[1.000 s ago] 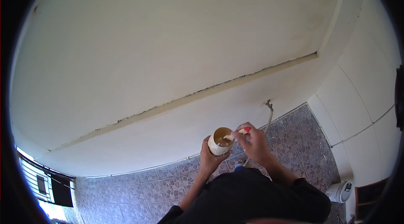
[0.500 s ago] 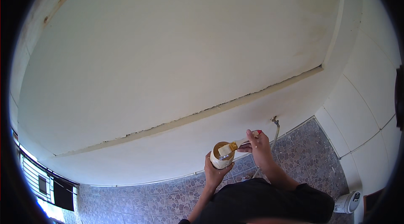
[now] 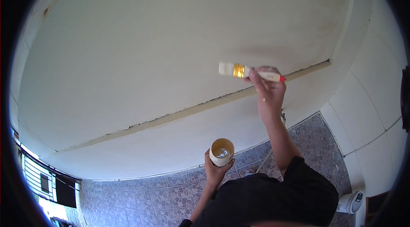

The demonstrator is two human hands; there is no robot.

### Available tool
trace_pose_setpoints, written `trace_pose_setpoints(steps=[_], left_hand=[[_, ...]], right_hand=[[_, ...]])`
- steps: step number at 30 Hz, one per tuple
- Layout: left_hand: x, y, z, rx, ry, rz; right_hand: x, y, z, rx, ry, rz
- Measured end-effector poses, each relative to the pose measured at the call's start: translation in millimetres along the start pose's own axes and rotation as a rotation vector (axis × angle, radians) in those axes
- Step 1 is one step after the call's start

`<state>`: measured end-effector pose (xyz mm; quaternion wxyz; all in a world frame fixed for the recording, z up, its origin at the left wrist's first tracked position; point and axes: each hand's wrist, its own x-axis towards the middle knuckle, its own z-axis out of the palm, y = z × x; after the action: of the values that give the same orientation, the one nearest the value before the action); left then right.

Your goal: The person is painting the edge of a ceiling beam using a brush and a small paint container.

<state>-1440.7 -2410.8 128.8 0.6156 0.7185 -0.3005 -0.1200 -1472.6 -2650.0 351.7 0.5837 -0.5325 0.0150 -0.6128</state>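
Note:
My right hand is closed round a paintbrush with a pale handle, a red tip and a gold-coloured ferrule. Its bristles, whitish with paint, point left in front of the large off-white wall panel; whether they touch it I cannot tell. Lower down, my left hand grips a round, paint-smeared pot from below and the side. The pot is tilted so that its open mouth shows, with some shiny pale paint at the bottom.
A ledge with a rough, cracked edge runs slantwise under the panel. Behind my right forearm a tap with a hose sticks out of the wall. A white bucket stands at the lower right on the patterned tile floor. A barred opening lies far left.
My right hand has lifted the paintbrush out of the pot and up in front of the wall panel. The left hand holds the pot in nearly the same place, slightly higher.

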Motion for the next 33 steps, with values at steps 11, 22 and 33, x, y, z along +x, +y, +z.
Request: trace_pose_setpoints(steps=[11,22,33], left_hand=[[-9,0,-5,-0.005,-0.02,-0.027],[-11,-1,-10,0.037,-0.017,-0.001],[-11,-1,-16,0.009,-0.03,0.016]], right_hand=[[111,0,101,-0.137,-0.124,-0.492],[114,-9,89,-0.753,0.154,-0.936],[116,-3,118,-0.148,-0.023,-0.537]])
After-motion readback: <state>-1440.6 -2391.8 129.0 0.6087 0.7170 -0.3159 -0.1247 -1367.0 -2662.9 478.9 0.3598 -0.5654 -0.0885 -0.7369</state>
